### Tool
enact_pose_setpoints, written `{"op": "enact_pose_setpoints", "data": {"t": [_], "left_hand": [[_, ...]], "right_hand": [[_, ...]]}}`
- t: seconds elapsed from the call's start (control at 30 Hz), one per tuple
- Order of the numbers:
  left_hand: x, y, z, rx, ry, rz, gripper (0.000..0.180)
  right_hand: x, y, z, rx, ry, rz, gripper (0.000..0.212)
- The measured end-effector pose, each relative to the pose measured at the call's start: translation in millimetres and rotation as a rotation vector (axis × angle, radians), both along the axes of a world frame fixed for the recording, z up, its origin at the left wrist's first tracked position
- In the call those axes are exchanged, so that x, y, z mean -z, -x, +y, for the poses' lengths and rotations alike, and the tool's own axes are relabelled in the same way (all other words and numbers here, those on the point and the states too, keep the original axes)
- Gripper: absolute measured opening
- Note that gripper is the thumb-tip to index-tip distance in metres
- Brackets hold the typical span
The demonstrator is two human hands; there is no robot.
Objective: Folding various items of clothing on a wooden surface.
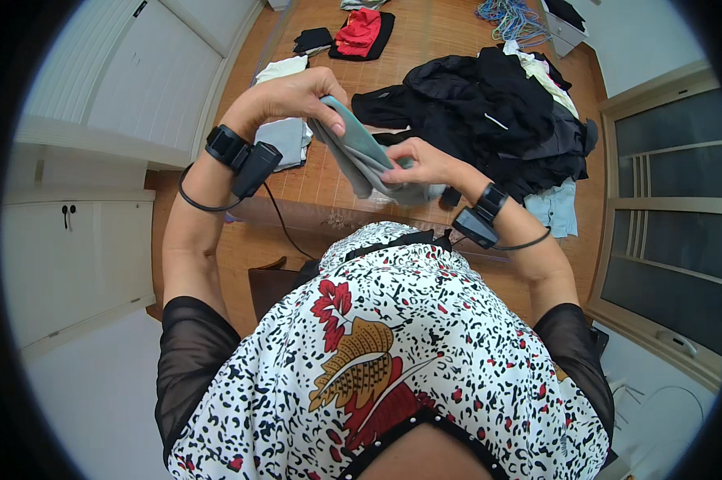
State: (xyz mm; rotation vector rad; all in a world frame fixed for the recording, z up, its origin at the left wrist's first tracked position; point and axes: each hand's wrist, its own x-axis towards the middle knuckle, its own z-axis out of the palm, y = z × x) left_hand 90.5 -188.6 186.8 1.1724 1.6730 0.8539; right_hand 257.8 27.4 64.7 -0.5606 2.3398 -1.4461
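Observation:
A grey-green garment (351, 154) hangs in loose folds between my two hands, above the floor in front of me. My left hand (309, 94) pinches its upper left end, thumb on the near side. Lower down on the right, the fingers of my right hand (426, 162) are closed on the same cloth. The exact kind of garment cannot be made out. Beneath and beside my left wrist lies a folded grey garment (281, 144), with folded white cloth (281, 70) beyond it.
A large heap of black clothes (481, 112) lies on the wooden floor to the right, a light blue garment (555, 208) at its near edge. Farther off are red folded cloth (358, 30), a small black folded piece (313, 40) and tangled blue cords (514, 20). White cabinets (73, 240) stand left.

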Motion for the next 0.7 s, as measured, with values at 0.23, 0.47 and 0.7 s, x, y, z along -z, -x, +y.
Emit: {"op": "enact_pose_setpoints", "data": {"t": [0.23,0.47,0.7], "left_hand": [[9,22,-19,0.022,-0.092,0.109,0.039],[39,55,-37,-0.003,-0.023,0.288,0.040],[60,80,-59,-0.146,0.259,0.314,0.039]], "right_hand": [[11,-42,23,-0.074,-0.101,-0.347,0.046],[27,-67,36,-0.054,0.102,-0.086,0.048],[-4,-58,79,0.040,-0.779,-0.016,0.049]]}}
